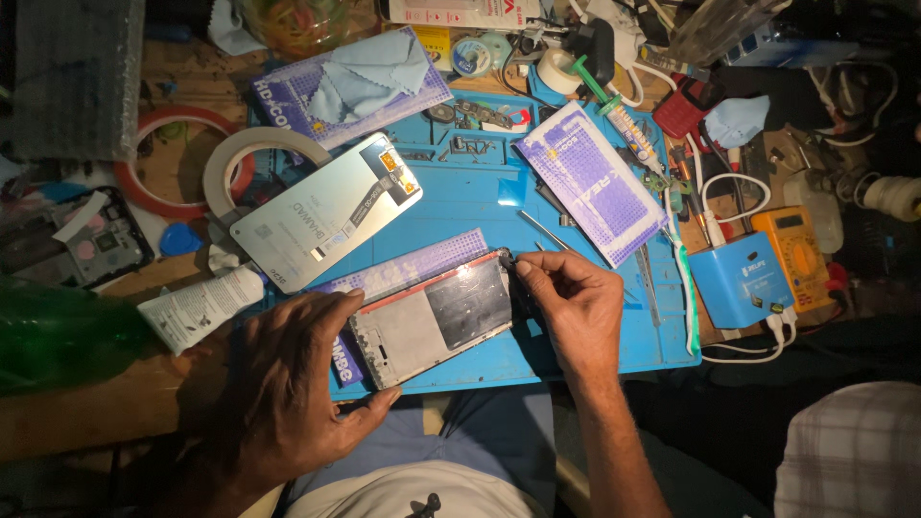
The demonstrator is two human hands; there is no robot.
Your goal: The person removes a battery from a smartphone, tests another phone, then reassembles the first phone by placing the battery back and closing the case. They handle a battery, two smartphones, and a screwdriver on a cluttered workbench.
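Observation:
An opened phone frame (436,321) with a grey and dark inner plate lies tilted on a blue work mat (480,201). My left hand (293,379) presses down on its lower left end, thumb along the near edge. At the frame's upper right corner my right hand (571,302) pinches a small dark piece between thumb and fingertips. A silver replacement screen (326,211) with an orange flex connector rests face down just beyond the frame.
A white tube (197,309) lies left of the mat, by rolls of tape (251,158) and a dark phone housing (91,245). Purple packets (590,177), a syringe (628,125), a blue box (741,283) and an orange meter (796,249) crowd the right side.

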